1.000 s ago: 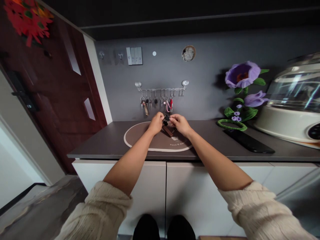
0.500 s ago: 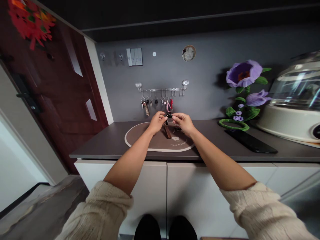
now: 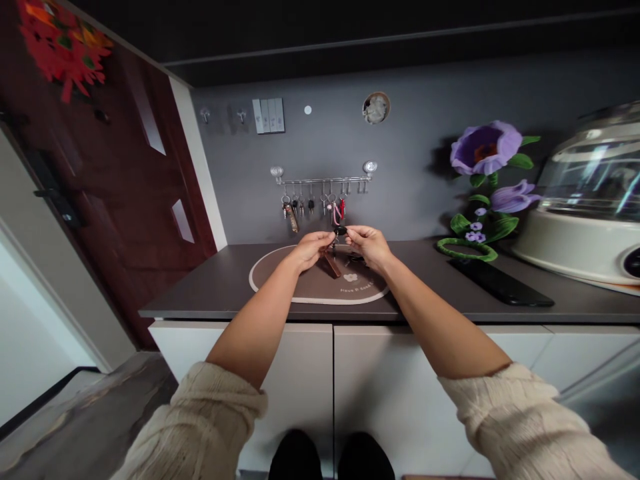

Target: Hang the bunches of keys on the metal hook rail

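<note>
Above the oval brown mat (image 3: 280, 283), both my hands pinch one bunch of keys. My right hand (image 3: 370, 245) grips the right end of its black key fob (image 3: 341, 231) between thumb and fingertips. My left hand (image 3: 313, 249) is closed at the fob's left end, where the keyring joins; the ring itself is too small to make out. A brown strap (image 3: 333, 265) hangs from the bunch below my left fingers, with small metal parts beside it. Another dark small item (image 3: 357, 258) lies on the mat, partly behind my right hand.
Behind my hands, a wall rail (image 3: 325, 179) with hooks carries several key sets. A black phone (image 3: 503, 283), purple fabric flowers (image 3: 487, 150) and a cream appliance (image 3: 580, 247) stand to the right. A dark cabinet (image 3: 350, 40) overhangs the counter.
My left hand has turned flatter and dropped slightly. The fob now lies more level between my hands, and the brown strap has swung to the left at its top.
</note>
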The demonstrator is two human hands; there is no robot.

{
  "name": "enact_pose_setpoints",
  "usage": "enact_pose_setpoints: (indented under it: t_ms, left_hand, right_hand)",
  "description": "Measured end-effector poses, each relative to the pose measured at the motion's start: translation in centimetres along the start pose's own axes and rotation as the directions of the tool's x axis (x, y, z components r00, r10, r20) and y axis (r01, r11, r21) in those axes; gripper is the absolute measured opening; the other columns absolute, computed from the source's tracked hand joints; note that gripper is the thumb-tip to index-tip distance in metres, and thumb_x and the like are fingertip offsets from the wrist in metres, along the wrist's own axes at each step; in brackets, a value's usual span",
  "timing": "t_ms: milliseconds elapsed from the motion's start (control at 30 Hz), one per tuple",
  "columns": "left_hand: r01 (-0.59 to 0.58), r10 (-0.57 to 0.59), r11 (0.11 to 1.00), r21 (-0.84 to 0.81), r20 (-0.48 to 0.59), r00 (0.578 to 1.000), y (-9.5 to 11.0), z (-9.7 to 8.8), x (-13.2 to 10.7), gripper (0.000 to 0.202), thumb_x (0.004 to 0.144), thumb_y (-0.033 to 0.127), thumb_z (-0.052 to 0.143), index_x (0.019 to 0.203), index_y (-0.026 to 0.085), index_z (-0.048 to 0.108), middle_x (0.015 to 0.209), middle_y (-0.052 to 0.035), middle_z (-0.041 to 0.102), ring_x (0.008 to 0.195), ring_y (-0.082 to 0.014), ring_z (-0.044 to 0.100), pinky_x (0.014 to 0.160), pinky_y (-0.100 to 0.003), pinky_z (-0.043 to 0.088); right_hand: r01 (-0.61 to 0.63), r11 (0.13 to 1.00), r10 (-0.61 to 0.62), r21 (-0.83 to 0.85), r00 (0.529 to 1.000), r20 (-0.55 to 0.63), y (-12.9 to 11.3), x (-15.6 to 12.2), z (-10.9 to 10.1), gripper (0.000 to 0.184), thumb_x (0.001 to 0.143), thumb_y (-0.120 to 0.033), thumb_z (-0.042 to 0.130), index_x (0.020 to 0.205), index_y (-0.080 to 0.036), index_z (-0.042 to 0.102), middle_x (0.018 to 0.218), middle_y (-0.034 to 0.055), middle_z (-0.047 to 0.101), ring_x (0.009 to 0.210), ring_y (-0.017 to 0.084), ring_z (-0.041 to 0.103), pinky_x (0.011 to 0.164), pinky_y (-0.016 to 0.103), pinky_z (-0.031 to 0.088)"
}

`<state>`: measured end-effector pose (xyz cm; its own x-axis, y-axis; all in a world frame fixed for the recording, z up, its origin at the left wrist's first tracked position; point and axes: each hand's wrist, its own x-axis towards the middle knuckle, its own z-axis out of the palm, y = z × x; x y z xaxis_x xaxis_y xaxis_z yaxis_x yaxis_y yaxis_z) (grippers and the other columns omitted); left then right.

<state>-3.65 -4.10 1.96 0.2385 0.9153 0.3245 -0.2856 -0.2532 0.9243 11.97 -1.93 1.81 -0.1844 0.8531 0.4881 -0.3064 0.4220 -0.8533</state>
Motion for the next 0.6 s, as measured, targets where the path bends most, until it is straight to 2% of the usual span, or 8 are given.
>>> enact_pose_setpoints:
  t_ms: [100,167,300,367,500,600]
  left_hand:
    - [0.039,-0.041,0.99,-0.132,-0.008,0.999,0.3,0.0,-0.1,0.021,0.063,0.028,0.065,0.073,0.011,0.059,0.065,-0.0013,0.058,0.058,-0.0076,0.051,0.059,-0.022,0.038]
    - [0.033,-0.038,0.991,-0.127,-0.043,0.998,0.3,-0.1,0.0,0.018,0.062,0.024,0.066,0.073,0.011,0.059,0.065,-0.0012,0.058,0.059,-0.0081,0.051,0.059,-0.022,0.039]
    - [-0.015,0.018,1.0,0.025,-0.14,0.99,0.0,-0.2,0.3,0.015,0.059,0.022,0.066,0.07,0.013,0.06,0.063,0.0004,0.059,0.058,-0.0087,0.051,0.062,-0.023,0.038]
    - [-0.067,0.091,0.989,0.133,-0.183,0.979,-0.1,-0.4,0.4,0.012,0.06,0.023,0.065,0.067,0.014,0.061,0.063,0.0004,0.059,0.06,-0.009,0.05,0.065,-0.024,0.037]
    - [-0.148,0.27,0.91,0.387,-0.282,0.921,-0.1,-0.6,0.7,0.008,0.061,0.021,0.062,0.063,0.014,0.061,0.06,0.0008,0.057,0.059,-0.0093,0.047,0.066,-0.024,0.035]
    - [-0.153,0.333,0.88,0.449,-0.358,0.872,-0.1,-0.8,0.9,0.005,0.062,0.019,0.06,0.062,0.014,0.061,0.058,0.0015,0.056,0.058,-0.0092,0.046,0.065,-0.023,0.035]
  right_hand:
    - [-0.013,0.999,0.013,0.053,1.0,0.006,0.0,0.0,0.0,0.024,0.056,-0.029,0.069,0.076,-0.017,0.064,0.063,-0.0012,0.059,0.056,0.006,0.05,0.062,0.024,0.043]
    - [-0.019,0.998,0.019,0.06,1.0,0.006,-0.1,0.0,0.0,0.024,0.055,-0.027,0.07,0.077,-0.017,0.065,0.066,-0.0005,0.06,0.057,0.007,0.052,0.064,0.025,0.044]
    - [-0.019,0.999,0.02,0.043,0.999,-0.04,-0.1,0.1,-0.1,0.021,0.054,-0.026,0.071,0.072,-0.017,0.065,0.067,0.0007,0.063,0.06,0.008,0.054,0.069,0.027,0.045]
    - [-0.025,1.0,0.025,0.017,0.998,-0.051,-0.1,0.1,-0.1,0.021,0.052,-0.025,0.072,0.07,-0.017,0.065,0.067,0.0011,0.064,0.061,0.009,0.055,0.07,0.028,0.045]
    - [0.007,0.99,-0.014,-0.138,0.999,-0.046,-0.4,0.0,-0.1,0.021,0.053,-0.025,0.071,0.071,-0.016,0.066,0.068,0.0015,0.065,0.061,0.01,0.055,0.069,0.028,0.044]
    - [0.027,0.959,-0.041,-0.282,0.998,-0.044,-0.6,-0.2,0.1,0.021,0.054,-0.026,0.069,0.072,-0.015,0.066,0.07,0.0021,0.065,0.061,0.01,0.054,0.068,0.028,0.043]
